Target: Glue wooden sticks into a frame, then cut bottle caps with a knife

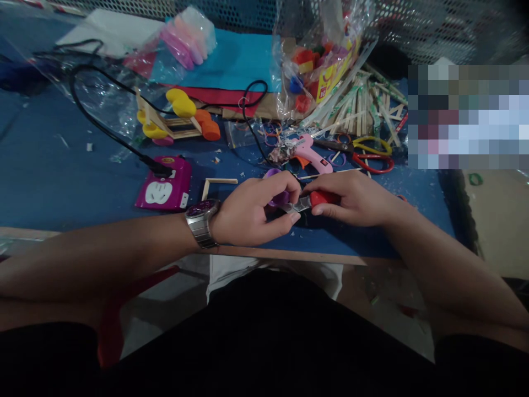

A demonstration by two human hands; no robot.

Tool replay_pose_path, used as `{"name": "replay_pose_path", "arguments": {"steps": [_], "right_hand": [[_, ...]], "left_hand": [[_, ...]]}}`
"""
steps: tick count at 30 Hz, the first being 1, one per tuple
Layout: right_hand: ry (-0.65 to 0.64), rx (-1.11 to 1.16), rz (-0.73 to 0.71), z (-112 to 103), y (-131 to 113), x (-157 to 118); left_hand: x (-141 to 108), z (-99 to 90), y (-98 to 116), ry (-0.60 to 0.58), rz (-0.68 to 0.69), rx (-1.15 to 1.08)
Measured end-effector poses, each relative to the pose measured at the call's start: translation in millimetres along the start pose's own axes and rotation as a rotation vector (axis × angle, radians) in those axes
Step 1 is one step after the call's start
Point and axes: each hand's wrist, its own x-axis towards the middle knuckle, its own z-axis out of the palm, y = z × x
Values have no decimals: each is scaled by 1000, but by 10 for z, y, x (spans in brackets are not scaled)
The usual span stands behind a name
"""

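Observation:
My left hand [248, 212], wearing a metal watch [202, 220], is curled around a small purple cup-like piece [278, 198] just above the table. In my right hand [355, 199] is a red-handled utility knife [324, 198], its blade pointing left. The blade's end meets the purple piece between my left thumb and fingers; the exact contact is hidden. Close behind my hands lies a pink glue gun [316, 157]. Left of them, an L-shaped piece of wooden sticks [221, 181] rests on the blue table [103, 176].
A magenta power socket [182, 182] with a black cable [74, 94] stands at left. Behind it is a stick frame with yellow and orange pieces [179, 105]. Scissors [374, 160], bundled sticks [357, 113] and a plastic bag of colourful pieces [306, 71] lie at the back right.

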Motion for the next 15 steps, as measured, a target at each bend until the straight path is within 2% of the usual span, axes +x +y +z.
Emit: {"name": "replay_pose_path", "arguments": {"steps": [15], "right_hand": [[37,5,-38,17,19,-10]], "left_hand": [[-7,-2,12,6,22,11]]}}
